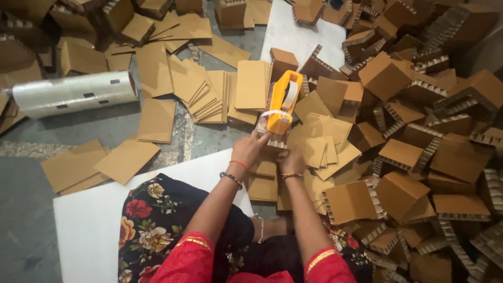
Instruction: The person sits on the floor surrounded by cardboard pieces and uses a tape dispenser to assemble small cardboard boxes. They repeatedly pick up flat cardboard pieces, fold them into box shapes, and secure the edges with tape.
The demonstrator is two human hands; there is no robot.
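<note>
Grey concrete floor (31, 209) lies under the person, strewn with flat cardboard squares and, to the right of the hands, a deep heap of folded honeycomb-cardboard corner pieces (419, 157). The left hand (250, 149) is curled around the near end of a small honeycomb-cardboard block (268, 133), fingers pressed against its side; the right hand (291, 161) sits just beside it, slightly nearer the body, and its fingers are turned under, so I cannot tell whether they pinch or only brace. A yellow tape dispenser (283, 100) stands on the far side of the block, just beyond the fingertips, with white tape running down onto it. Neither hand grips the dispenser, so it could topple sideways and drag the tape crooked or stick it to itself. The block looks lightly held; pulling tape against it might twist it out of the left hand. Beyond the dispenser a stack of flat cardboard sheets (250, 85) is within reach, while a big roll of clear film (73, 93) lies far to the left. The white board (89, 220) under the knees could slide.
</note>
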